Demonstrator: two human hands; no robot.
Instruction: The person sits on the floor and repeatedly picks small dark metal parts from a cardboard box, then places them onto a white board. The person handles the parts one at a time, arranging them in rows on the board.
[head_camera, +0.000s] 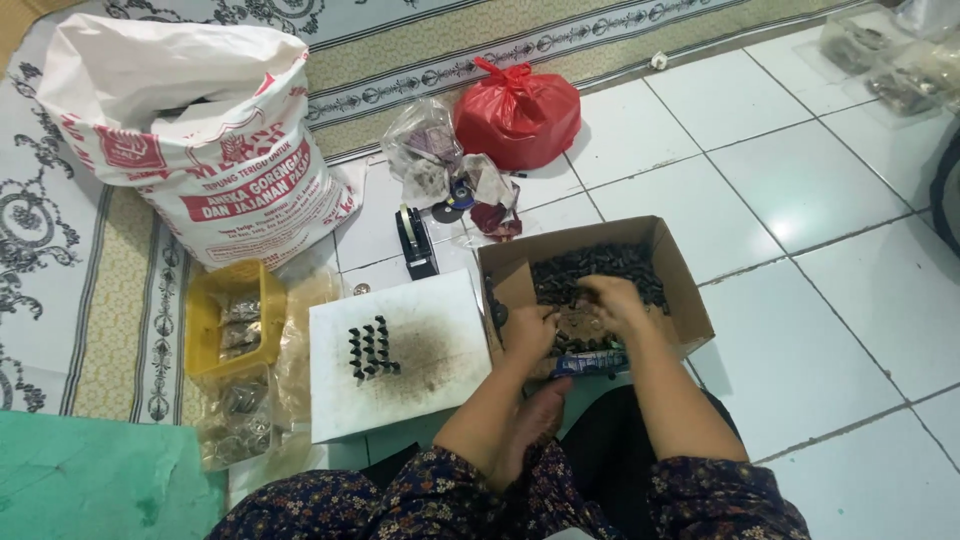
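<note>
Both my hands are inside an open cardboard box (683, 283) half full of small dark metal screws (590, 268). My left hand (528, 331) rests on the screws at the box's near left, fingers curled; what it holds is hidden. My right hand (612, 303) lies over the pile in the middle, fingers bent down into the screws. A small blue packet (590, 362) lies at the box's near edge. To the left, a white board (400, 350) carries three short rows of dark screws (371, 351) standing together.
A yellow basket (232, 318) with clear bags of parts stands left of the board. A large white printed sack (200, 140), a red plastic bag (518, 113), crumpled clear bags (430, 160) and a black tape dispenser (415, 242) lie behind. White floor tiles spread right; patterned carpet lies behind.
</note>
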